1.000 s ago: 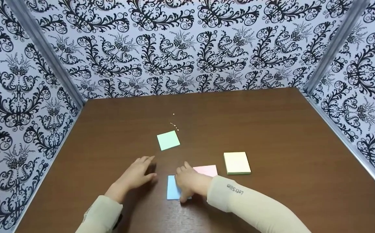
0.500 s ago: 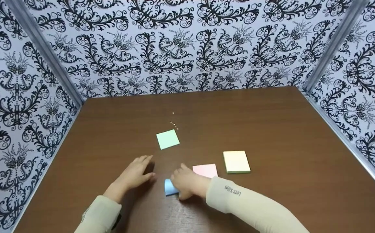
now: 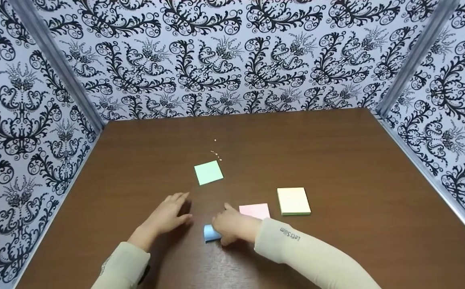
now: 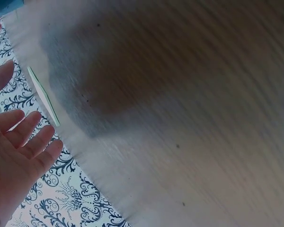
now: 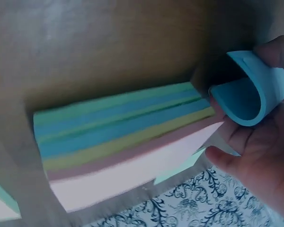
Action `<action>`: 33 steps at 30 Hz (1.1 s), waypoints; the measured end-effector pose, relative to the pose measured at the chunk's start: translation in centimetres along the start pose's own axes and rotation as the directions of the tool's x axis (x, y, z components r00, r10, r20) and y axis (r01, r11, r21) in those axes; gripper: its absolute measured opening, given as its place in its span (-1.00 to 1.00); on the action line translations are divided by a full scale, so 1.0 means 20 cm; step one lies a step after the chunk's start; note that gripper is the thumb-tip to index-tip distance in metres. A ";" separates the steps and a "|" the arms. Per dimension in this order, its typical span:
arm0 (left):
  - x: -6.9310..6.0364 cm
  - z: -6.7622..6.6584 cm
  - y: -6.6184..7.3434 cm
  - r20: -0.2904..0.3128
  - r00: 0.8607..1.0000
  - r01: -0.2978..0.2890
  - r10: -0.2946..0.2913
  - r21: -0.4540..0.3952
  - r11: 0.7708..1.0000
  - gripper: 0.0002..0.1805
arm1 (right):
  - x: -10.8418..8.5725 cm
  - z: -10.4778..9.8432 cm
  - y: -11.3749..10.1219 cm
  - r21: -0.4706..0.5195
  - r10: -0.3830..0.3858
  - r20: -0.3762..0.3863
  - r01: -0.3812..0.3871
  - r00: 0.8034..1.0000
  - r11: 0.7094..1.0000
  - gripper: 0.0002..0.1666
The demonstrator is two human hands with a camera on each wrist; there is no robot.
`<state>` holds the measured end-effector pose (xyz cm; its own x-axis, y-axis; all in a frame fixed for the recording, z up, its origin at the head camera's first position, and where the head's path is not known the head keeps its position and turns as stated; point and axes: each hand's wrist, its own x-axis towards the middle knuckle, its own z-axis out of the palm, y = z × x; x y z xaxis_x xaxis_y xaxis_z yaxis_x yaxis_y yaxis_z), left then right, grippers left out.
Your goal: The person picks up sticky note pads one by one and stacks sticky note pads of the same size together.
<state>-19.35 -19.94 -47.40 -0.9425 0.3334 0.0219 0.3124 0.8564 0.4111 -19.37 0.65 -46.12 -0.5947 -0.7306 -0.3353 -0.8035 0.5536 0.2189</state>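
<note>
My right hand (image 3: 232, 225) pinches a thin pad of blue sticky notes (image 3: 211, 233) between thumb and fingers, just above the brown table. In the right wrist view the blue pad bends into a U. Beside it stands a thick block of sticky notes with a pink top (image 3: 254, 210); its side (image 5: 123, 127) shows green, blue, yellow and pink layers. My left hand (image 3: 167, 216) holds nothing, its fingers relaxed, low over the table left of the blue pad. The left wrist view shows the palm (image 4: 14, 156) and parted fingers.
A light green sticky note pad (image 3: 209, 172) lies farther back, with small pale crumbs (image 3: 216, 155) behind it. A pale yellow sticky note block (image 3: 293, 200) sits to the right. Patterned walls (image 3: 224, 60) enclose the brown table (image 3: 317, 152) at the back and sides.
The blue pad, flat under my right hand a second ago, is now curled in its grip. My right hand has shifted slightly left. The left hand has hardly moved.
</note>
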 end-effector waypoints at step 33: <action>0.01 -0.02 0.03 0.017 1.000 0.019 -0.019 -0.012 1.000 -0.31 | -0.54 0.28 0.87 0.243 0.174 -0.077 -0.150 0.982 0.958 -0.47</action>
<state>-19.30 -19.47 -46.77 -0.9460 0.3241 -0.0017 0.2931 0.8578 0.4222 -26.77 20.33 -43.87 -0.7255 -0.6521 -0.2202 -0.6743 0.7375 0.0374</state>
